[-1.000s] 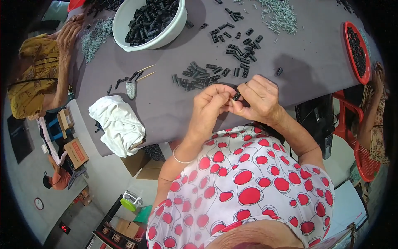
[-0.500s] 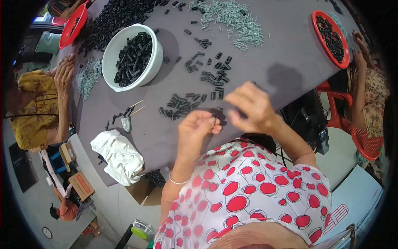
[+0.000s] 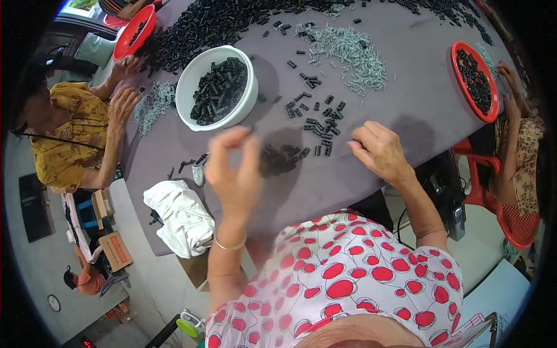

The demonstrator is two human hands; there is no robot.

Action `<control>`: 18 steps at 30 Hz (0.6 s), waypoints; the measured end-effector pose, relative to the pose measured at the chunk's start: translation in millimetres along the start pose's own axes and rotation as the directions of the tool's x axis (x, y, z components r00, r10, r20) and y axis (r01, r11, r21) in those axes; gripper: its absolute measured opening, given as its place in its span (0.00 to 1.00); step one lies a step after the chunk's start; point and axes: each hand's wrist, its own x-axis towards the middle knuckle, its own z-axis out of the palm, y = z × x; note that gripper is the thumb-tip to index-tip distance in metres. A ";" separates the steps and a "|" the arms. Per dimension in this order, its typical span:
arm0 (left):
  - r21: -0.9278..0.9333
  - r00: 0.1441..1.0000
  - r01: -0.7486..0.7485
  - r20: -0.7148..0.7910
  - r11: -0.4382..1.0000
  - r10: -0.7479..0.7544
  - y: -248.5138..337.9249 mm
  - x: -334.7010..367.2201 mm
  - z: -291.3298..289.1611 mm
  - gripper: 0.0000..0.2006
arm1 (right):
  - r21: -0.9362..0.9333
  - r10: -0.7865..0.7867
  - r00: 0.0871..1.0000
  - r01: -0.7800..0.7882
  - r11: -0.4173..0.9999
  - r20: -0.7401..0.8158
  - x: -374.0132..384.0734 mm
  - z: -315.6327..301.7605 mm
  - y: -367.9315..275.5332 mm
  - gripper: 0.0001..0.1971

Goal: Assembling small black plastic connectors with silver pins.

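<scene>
My left hand (image 3: 232, 174) is raised just in front of the white bowl (image 3: 250, 95), smeared by motion. Its thumb and forefinger curve around a gap, and whether they hold anything is unclear. The bowl contains many small black plastic pieces (image 3: 217, 93). My right hand (image 3: 380, 152) hovers over the table's near right part, fingers curled in and thumb against them; anything inside the fingers is hidden. Between my hands lies a loose cluster of black pieces (image 3: 281, 159), partly behind the left hand. Another scattered group (image 3: 322, 124) is just left of the right hand.
A heap of small metal springs (image 3: 354, 55) lies farther back, before a big spread of black pieces (image 3: 214, 23). A white cloth (image 3: 178, 219) rests at the left edge. Red trays (image 3: 490, 110) stand near co-workers seated at both sides.
My hands have parted: the left swung left toward the bowl, and the right moved slightly right. The whole view has shifted a little. The left co-worker's hands moved apart.
</scene>
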 end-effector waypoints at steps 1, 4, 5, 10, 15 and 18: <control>0.051 0.999 -0.037 -0.038 0.998 0.039 -7.1 15.6 -0.5 0.06 | 0.023 -0.023 0.999 0.024 0.999 -0.033 1.6 2.9 -2.1 0.08; 0.244 0.989 -0.094 -0.087 0.965 0.118 -23.4 52.5 -4.9 0.06 | 0.111 -0.005 0.997 0.015 0.994 -0.083 5.4 8.3 -8.2 0.09; 0.318 0.985 -0.123 -0.077 0.940 0.154 -28.1 61.0 -6.2 0.08 | 0.113 -0.009 0.996 0.018 0.993 -0.084 7.0 9.1 -10.5 0.09; 0.437 0.923 -0.315 -0.067 0.843 0.379 -27.8 50.2 3.8 0.11 | 0.039 -0.075 0.994 0.079 0.996 -0.076 8.4 13.5 -8.1 0.09; 0.238 0.954 -0.285 0.168 0.929 0.249 -3.2 -27.2 19.6 0.11 | 0.248 0.045 0.998 -0.035 0.968 -0.034 10.7 0.1 -4.9 0.07; 0.183 0.953 -0.232 0.239 0.956 0.185 -1.2 -50.8 22.2 0.11 | 0.221 0.127 0.987 -0.104 0.970 -0.095 16.6 -6.1 4.6 0.06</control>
